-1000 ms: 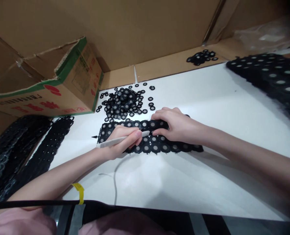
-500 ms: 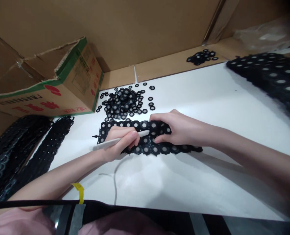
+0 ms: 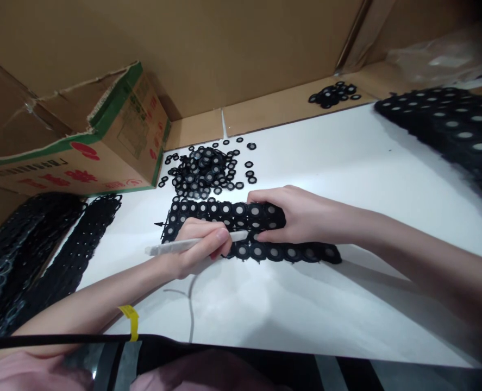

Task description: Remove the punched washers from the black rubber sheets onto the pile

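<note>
My left hand [image 3: 204,241] is closed around a slim white pen-like tool [image 3: 167,247]. The tool's tip reaches right, to the middle of a black sheet of rings [image 3: 274,251] with light round centres. Curled over the sheet's upper rows is my right hand [image 3: 298,214], its fingers at the far edge and its thumb on a lower row beside the tip. Both hands cover part of the sheet. Behind it lies a heap of loose black rings [image 3: 204,168]. What the tip touches is too small to make out.
An open cardboard box [image 3: 114,136] stands at the back left. Black netted strips [image 3: 81,239] lie in front of it. A smaller ring pile [image 3: 332,95] sits at the back, and a larger black dotted sheet [image 3: 461,125] at right. A black cable [image 3: 61,339] crosses the near edge.
My left hand and the tool have moved slightly nearer to me, so the tip sits one row lower. My right thumb has shifted a little down the sheet.
</note>
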Demonstrator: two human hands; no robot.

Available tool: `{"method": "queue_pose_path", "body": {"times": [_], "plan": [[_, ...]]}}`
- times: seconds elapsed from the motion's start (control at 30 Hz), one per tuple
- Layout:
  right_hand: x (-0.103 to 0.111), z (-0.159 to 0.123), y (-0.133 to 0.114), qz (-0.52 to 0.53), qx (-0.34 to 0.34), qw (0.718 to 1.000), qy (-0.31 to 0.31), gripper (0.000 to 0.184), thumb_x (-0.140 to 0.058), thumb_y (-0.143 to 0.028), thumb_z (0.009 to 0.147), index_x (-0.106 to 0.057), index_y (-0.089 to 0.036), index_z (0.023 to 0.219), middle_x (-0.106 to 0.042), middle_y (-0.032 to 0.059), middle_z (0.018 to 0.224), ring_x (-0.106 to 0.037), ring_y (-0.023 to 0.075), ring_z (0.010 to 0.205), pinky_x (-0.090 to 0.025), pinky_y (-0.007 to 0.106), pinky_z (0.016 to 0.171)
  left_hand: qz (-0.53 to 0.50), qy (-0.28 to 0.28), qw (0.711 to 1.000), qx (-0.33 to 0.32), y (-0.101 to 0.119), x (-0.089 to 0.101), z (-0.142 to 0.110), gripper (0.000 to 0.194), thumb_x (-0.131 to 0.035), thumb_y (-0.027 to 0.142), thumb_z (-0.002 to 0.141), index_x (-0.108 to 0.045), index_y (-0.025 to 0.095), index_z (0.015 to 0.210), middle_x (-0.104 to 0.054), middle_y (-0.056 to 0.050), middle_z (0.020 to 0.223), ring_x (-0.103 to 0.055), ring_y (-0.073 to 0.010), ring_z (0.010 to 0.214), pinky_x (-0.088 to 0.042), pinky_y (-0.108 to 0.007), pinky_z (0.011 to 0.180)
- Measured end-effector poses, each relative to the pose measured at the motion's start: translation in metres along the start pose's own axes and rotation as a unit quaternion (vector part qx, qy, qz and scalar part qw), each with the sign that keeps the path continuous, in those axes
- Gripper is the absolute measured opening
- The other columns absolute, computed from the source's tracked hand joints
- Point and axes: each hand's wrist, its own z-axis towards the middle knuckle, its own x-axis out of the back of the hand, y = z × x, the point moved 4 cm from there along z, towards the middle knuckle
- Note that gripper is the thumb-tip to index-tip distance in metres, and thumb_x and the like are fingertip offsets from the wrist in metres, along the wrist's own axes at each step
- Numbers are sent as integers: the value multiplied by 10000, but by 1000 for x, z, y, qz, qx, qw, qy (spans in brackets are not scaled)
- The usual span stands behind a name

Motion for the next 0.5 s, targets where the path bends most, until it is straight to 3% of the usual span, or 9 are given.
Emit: {"method": "queue_pose_path", "body": {"times": [0.5], "plan": [[-3,1,1,15,13,1000,4,245,-667,-273,700,-485,-223,856,-573,-11,815,-504,160,718,-363,279,620,11,-13,1000,-9,3,-2,2,436,-334,220,986,-528,143,603,-475,9,511,-383,-71,433,-346,-226,460]]}}
